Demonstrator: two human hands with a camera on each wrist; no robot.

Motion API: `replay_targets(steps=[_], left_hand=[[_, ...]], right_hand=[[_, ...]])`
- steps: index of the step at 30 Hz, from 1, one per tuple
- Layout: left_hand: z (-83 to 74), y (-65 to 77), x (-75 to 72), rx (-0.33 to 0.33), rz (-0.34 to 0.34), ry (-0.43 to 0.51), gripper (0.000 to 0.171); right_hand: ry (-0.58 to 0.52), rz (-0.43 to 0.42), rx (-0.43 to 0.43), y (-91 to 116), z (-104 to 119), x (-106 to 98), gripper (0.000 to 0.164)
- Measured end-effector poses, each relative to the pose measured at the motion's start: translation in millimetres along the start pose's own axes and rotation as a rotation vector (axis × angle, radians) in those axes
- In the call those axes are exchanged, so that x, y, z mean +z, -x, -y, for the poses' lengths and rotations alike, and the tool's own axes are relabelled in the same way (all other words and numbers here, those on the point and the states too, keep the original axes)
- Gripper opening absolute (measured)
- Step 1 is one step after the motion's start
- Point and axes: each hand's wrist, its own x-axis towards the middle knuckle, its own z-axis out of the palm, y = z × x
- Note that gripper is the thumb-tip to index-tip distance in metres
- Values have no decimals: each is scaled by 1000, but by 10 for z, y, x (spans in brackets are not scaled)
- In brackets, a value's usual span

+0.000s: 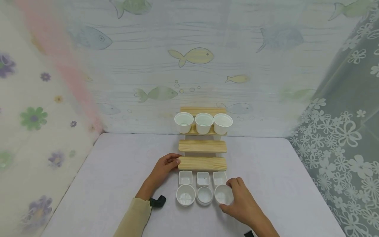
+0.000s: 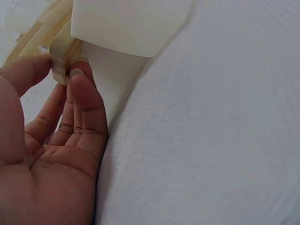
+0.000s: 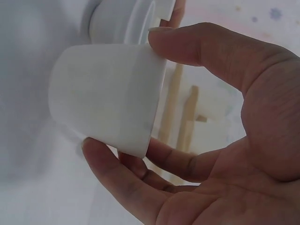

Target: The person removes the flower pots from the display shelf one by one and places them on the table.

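Observation:
In the head view my right hand (image 1: 241, 200) holds a round white cup (image 1: 224, 195) at the right end of the front row. The right wrist view shows the thumb at the rim of this cup (image 3: 105, 93) and the fingers along its opposite side. My left hand (image 1: 164, 168) grips the left end of the lowest board of a stepped wooden shelf (image 1: 202, 163). Up close, the thumb lies on one face of the board end (image 2: 60, 58) and the fingertips on the other. Left of the held cup stand a small round bowl (image 1: 204, 196) and another round cup (image 1: 185, 195).
Three square white cups, left (image 1: 185, 178), middle (image 1: 203, 179) and right (image 1: 219, 178), line the front of the shelf. On its top step stand three round white tubs (image 1: 204, 123). A white cloth (image 1: 118, 171) covers the table, with a fish-patterned curtain (image 1: 189, 75) behind.

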Motion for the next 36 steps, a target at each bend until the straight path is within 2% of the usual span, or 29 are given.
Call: replay_targets(steps=[20, 30, 36], left_hand=[[10, -141, -76, 9, 26, 4, 36], [45, -221, -125, 19, 41, 6, 37], [46, -260, -149, 22, 54, 6, 37]], right_hand=[[1, 33, 48, -101, 26, 70, 68], [12, 7, 64, -160, 69, 48, 69], [-5, -23, 28, -228, 69, 11, 68]])
